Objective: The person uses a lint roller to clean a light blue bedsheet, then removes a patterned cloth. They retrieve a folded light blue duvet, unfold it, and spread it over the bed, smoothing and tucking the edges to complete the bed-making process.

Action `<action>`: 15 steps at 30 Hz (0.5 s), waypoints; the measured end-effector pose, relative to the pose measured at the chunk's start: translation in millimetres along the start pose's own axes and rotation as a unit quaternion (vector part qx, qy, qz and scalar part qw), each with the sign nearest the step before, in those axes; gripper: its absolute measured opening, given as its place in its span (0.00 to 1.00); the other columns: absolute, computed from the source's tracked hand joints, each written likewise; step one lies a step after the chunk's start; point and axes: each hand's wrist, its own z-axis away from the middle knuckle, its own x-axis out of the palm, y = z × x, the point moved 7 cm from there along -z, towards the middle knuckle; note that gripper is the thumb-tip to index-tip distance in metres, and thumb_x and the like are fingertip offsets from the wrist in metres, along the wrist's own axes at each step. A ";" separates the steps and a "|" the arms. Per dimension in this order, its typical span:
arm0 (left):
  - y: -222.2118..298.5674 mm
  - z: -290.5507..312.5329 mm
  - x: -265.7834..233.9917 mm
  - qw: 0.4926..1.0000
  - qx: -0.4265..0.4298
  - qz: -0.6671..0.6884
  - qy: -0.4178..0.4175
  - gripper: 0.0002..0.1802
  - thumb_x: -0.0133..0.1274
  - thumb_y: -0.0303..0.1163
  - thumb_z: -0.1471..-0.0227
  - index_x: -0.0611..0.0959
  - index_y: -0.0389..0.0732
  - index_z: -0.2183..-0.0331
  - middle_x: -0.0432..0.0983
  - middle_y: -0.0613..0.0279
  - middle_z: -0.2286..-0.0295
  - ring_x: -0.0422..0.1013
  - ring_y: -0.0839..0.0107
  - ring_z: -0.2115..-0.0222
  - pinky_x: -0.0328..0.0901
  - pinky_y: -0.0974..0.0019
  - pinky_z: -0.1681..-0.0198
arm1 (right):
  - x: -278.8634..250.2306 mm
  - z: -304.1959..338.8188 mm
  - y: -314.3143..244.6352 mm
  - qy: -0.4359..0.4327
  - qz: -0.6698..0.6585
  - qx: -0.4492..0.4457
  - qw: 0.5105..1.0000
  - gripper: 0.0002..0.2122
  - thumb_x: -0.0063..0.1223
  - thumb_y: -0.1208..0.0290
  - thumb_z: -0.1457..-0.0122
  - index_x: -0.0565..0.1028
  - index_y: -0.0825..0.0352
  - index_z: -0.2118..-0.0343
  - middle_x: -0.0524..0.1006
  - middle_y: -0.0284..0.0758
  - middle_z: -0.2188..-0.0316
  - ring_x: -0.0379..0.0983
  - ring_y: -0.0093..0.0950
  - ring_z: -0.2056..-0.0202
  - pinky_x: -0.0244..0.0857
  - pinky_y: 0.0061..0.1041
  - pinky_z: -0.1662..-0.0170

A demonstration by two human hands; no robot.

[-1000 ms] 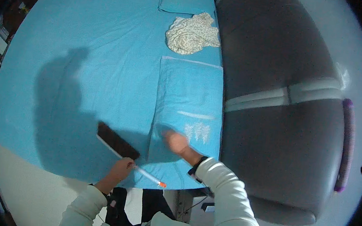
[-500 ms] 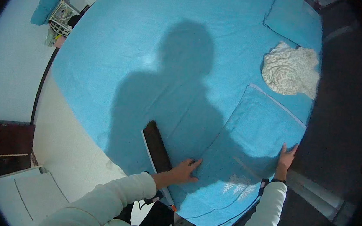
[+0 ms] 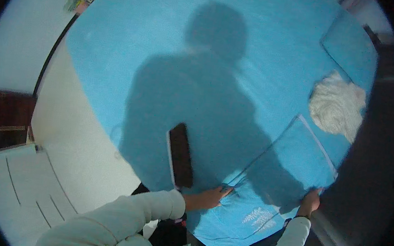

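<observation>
Two hands are down on the bed, both in pale long sleeves coming up from the lower edge. Left hand (image 3: pixel 208 197) lies flat with fingers stretched out, fingertips on the near left corner of a folded blue cloth (image 3: pixel 271 187). Right hand (image 3: pixel 309 202) sits at the cloth's near right corner, close to the bed's edge; whether it pinches the fabric or just presses it, I cannot tell. One folded blue cloth, then, with a white leaf-like print (image 3: pixel 259 219) at its near end, its long axis running away from the person and slanting up to the right. Just left of the left hand, one dark flat rectangular object (image 3: pixel 180 155) lies on the blue bedsheet (image 3: pixel 157 48), long side also pointing away. Farther right, one crumpled white cloth (image 3: pixel 336 108), blurred. Beyond it, one blue pillow (image 3: pixel 351 47), partly cut by the dark rim. The person's shadow covers the middle of the sheet.
</observation>
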 end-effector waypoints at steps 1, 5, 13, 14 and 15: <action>2.3 5.8 -4.0 1.000 0.023 0.011 0.001 0.50 0.58 0.35 0.52 0.44 0.44 0.37 0.62 0.36 0.54 0.68 0.44 0.58 0.65 0.51 0.55 | -4.2 -2.3 -5.8 0.002 0.014 -0.001 1.000 0.32 0.49 0.64 0.41 0.49 0.67 0.37 0.76 0.47 0.60 0.76 0.37 0.64 0.70 0.42 0.64; 5.0 50.0 -60.2 0.965 0.188 -0.040 0.181 0.36 0.56 0.33 0.51 0.61 0.38 0.43 0.63 0.40 0.53 0.67 0.48 0.55 0.64 0.54 0.52 | -1.4 22.1 -30.2 0.016 0.323 -0.056 0.944 0.30 0.48 0.65 0.41 0.52 0.63 0.37 0.67 0.48 0.49 0.70 0.40 0.54 0.71 0.41 0.62; -162.9 201.3 -141.9 0.894 -0.100 -0.165 0.404 0.34 0.56 0.32 0.56 0.67 0.42 0.45 0.52 0.46 0.42 0.52 0.44 0.43 0.56 0.43 0.46 | 63.4 176.9 -49.7 0.136 0.111 -0.224 0.959 0.28 0.48 0.59 0.42 0.58 0.59 0.39 0.62 0.44 0.43 0.62 0.44 0.45 0.66 0.43 0.53; -175.5 208.6 -129.3 0.908 -0.102 -0.217 0.342 0.35 0.57 0.32 0.56 0.66 0.42 0.45 0.50 0.45 0.42 0.51 0.44 0.43 0.56 0.42 0.46 | 60.9 181.1 -59.4 0.126 0.135 -0.219 0.958 0.26 0.48 0.60 0.42 0.60 0.60 0.41 0.62 0.44 0.43 0.63 0.45 0.47 0.66 0.43 0.54; -185.3 225.6 -111.5 0.913 -0.095 -0.264 0.297 0.36 0.57 0.32 0.57 0.66 0.42 0.44 0.49 0.45 0.41 0.50 0.44 0.42 0.55 0.41 0.46 | 53.9 192.8 -70.8 0.130 0.187 -0.182 0.957 0.24 0.48 0.61 0.41 0.62 0.61 0.42 0.63 0.44 0.44 0.64 0.45 0.48 0.67 0.43 0.55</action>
